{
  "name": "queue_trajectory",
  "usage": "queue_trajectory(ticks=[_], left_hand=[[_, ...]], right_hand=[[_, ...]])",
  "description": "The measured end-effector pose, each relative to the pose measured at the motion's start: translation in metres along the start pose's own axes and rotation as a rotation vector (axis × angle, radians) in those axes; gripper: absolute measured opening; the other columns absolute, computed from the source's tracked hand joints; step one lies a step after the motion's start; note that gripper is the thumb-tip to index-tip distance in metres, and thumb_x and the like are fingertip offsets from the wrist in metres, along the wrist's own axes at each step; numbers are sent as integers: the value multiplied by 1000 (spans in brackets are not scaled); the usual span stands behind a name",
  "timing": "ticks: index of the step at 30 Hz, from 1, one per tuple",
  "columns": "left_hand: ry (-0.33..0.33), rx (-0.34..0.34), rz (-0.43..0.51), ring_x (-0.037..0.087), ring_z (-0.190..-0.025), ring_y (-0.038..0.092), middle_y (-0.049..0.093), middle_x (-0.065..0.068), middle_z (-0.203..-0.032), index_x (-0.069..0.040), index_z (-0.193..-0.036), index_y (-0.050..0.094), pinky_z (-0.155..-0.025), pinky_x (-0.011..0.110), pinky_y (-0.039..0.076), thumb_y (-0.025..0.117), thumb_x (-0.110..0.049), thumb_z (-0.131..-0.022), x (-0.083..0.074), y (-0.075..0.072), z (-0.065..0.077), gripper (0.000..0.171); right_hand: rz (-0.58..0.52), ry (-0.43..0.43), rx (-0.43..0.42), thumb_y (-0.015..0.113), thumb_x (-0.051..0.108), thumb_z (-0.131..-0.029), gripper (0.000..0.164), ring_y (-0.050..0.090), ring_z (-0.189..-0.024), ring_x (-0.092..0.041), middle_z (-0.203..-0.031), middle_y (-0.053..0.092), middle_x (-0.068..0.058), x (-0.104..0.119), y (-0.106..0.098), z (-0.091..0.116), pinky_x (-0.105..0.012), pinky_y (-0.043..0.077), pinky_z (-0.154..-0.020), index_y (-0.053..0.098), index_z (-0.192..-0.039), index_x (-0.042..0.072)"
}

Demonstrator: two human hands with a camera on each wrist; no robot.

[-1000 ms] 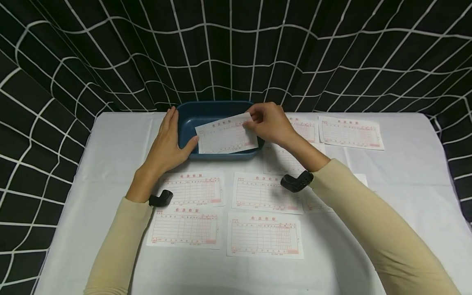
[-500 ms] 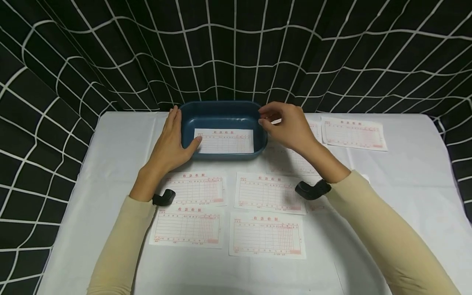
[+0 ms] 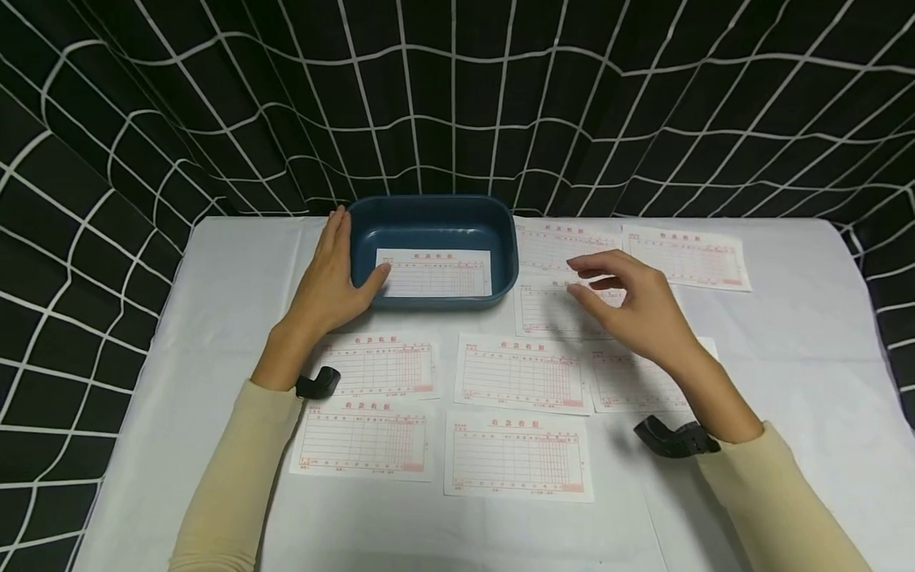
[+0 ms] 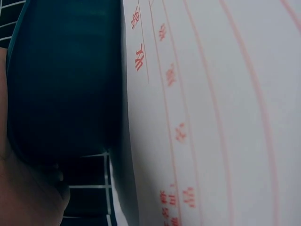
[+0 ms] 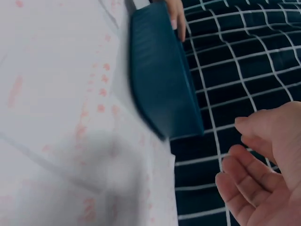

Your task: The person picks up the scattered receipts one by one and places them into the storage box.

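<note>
A dark blue plastic bin [image 3: 457,212] stands at the back of the table, a red-printed receipt slip [image 3: 443,278] lying flat in its front part. My left hand [image 3: 325,278] rests against the bin's left side, fingers straight along the outside and thumb reaching over the front left corner. To the right of the bin, my right hand [image 3: 636,306] hovers over more receipt slips [image 3: 550,306], its fingers loosely bent and holding nothing. The right wrist view shows this hand [image 5: 263,174] with a gap between thumb and fingers.
Several other receipt slips [image 3: 518,457] lie spread on the white tablecloth [image 3: 236,262], in front of the bin and to its right. One slip [image 3: 686,258] lies at the back right. A black curtain with white grid lines [image 3: 457,95] hangs right behind the table.
My right hand has let go of a receipt slip, which dropped from a tilt to lie flat in the bin. That hand then moved right and toward me. My left hand stays put.
</note>
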State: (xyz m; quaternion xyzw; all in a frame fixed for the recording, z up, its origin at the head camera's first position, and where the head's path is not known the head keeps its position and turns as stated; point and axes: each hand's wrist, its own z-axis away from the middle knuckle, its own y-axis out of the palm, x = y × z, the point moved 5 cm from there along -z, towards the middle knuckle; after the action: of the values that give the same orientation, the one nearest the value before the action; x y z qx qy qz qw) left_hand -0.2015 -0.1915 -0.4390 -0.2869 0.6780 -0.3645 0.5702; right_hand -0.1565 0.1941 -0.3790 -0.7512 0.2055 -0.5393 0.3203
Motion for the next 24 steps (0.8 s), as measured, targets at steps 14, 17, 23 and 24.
queue_trajectory(ticks=[14,17,23,24], left_hand=[[-1,-4,-3,34,-168,11,8,18,-179,3,-168,12,-133,56,23,63,-48,-99,2,1,-1,100],[-2,-1,-1,34,-168,11,8,18,-179,3,-168,11,-133,56,23,63,-48,-99,2,1,-1,100],[4,-9,1,34,-168,11,9,18,-179,3,-168,12,-133,56,22,63,-49,-99,1,0,-1,100],[5,-11,2,34,-168,11,9,18,-179,3,-168,13,-133,56,22,63,-49,-99,0,0,0,100]], right_hand=[[83,-45,-108,82,0,-87,34,53,-103,10,-116,76,-7,-30,-18,60,-11,40,-90,77,-119,7],[93,-16,-122,82,-1,-87,33,52,-104,13,-114,75,-8,-38,-21,73,-10,39,-89,76,-119,6],[100,40,-156,82,-2,-87,34,48,-112,23,-116,74,-13,-57,-30,94,-2,33,-95,75,-120,4],[110,50,-157,82,-2,-87,35,46,-113,25,-118,74,-14,-60,-31,98,0,31,-97,75,-121,4]])
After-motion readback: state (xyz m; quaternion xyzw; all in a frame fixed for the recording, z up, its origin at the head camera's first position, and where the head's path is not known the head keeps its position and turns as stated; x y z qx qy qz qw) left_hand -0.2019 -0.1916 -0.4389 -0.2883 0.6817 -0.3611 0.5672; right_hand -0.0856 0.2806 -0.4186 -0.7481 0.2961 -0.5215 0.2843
